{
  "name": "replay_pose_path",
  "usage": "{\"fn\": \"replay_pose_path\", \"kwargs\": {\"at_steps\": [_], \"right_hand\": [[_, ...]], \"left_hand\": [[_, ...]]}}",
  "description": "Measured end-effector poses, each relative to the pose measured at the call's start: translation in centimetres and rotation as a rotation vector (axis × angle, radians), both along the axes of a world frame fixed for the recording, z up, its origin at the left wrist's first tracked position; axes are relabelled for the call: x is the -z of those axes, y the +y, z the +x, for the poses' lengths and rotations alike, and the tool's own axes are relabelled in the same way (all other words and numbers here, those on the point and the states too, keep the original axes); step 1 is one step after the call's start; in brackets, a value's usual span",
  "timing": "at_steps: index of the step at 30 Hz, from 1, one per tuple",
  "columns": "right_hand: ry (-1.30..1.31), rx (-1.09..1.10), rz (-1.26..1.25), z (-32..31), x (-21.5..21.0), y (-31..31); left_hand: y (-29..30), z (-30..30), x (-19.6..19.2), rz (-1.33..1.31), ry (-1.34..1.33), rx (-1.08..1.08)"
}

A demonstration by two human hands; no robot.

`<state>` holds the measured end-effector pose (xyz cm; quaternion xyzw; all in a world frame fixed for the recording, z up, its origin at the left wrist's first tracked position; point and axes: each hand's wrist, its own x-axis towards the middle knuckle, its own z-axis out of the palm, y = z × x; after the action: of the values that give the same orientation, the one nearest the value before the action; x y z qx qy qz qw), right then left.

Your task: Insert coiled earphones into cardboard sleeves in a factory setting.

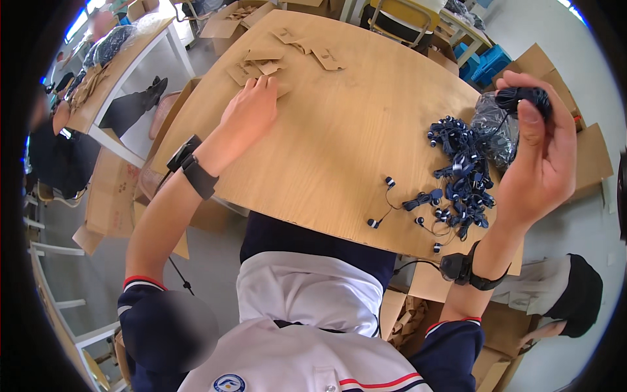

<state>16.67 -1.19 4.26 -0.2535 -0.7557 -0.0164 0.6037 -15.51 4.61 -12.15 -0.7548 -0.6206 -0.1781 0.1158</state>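
My left hand (pixel 251 108) reaches over the far left of the table, its fingers bent together on a small brown paper envelope (pixel 283 90) that is mostly hidden beneath them. Several more brown paper envelopes (pixel 328 59) lie just beyond the fingertips, some overlapping. Raised at the right side, my right hand (pixel 545 153) grips a coiled bundle of dark-cabled earphones (pixel 522 99) between thumb and fingers. Below it a heap of similar wired earphones (pixel 462 163) covers the right of the table. One loose pair has its earbuds (pixel 373 223) spread toward the near edge.
A clear plastic bag (pixel 495 130) sits against the heap on the wooden table (pixel 339 137). Open cardboard boxes (pixel 591 157) stand at the right and a box of brown paper (pixel 408 320) at the lower right. Other people and another table (pixel 98 85) are at the left.
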Motion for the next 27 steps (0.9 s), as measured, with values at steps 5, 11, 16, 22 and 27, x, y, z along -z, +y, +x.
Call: {"fn": "replay_pose_path", "kwargs": {"at_steps": [5,11,16,22,27], "right_hand": [[-0.111,0.102,0.236,-0.5,-1.6,0.2],[-0.036,0.016,0.186,-1.5,-3.1,-0.9],[-0.131,-0.007,0.13,-1.2,-4.2,-3.2],[-0.079,-0.297,-0.042,-2.1,-3.4,-4.7],[0.1,-0.412,-0.236,-3.0,-0.9,-5.2]], "left_hand": [[-2.5,0.8,-3.4,-0.194,-0.509,0.146],[-10.7,8.1,-8.2,-0.592,-1.347,0.5],[-12.2,13.0,-8.3,-0.674,-1.397,0.65],[-12.4,15.4,-6.7,-0.509,-1.292,0.817],[-13.1,14.9,-7.3,-0.562,-1.196,0.848]]}}
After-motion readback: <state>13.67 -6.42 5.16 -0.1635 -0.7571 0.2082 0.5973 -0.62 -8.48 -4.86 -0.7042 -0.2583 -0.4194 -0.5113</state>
